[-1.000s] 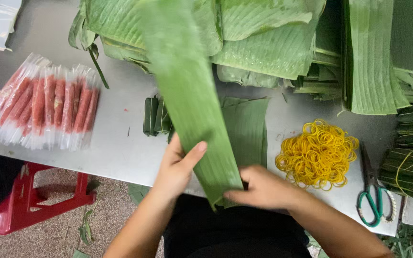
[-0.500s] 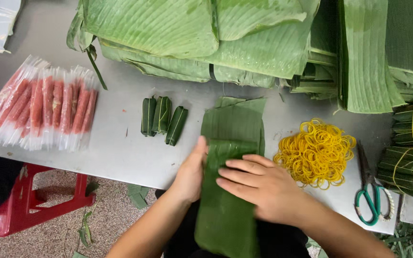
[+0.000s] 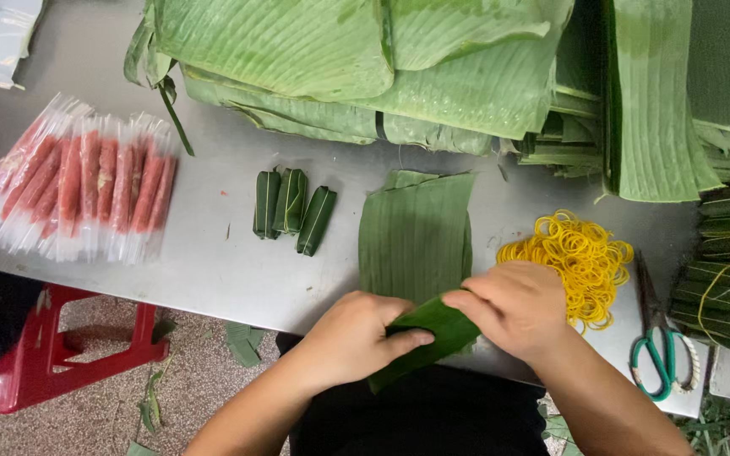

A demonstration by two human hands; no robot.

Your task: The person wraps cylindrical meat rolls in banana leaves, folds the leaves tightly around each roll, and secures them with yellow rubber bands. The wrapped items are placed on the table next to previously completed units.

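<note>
Green leaf roll (image 3: 422, 339) sits between both hands. Left hand (image 3: 350, 338) and right hand (image 3: 517, 306) close around its ends.

3 wrapped rolls (image 3: 291, 208) lie left of the leaf strip (image 3: 416, 232); rubber bands (image 3: 574, 253) right.

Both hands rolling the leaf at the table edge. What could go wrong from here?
1. The folded leaf roll sits over the table edge; if the left hand or right hand slips, it may drop to the floor.
2. The rubber bands lie beside the right hand and may scatter.
</note>
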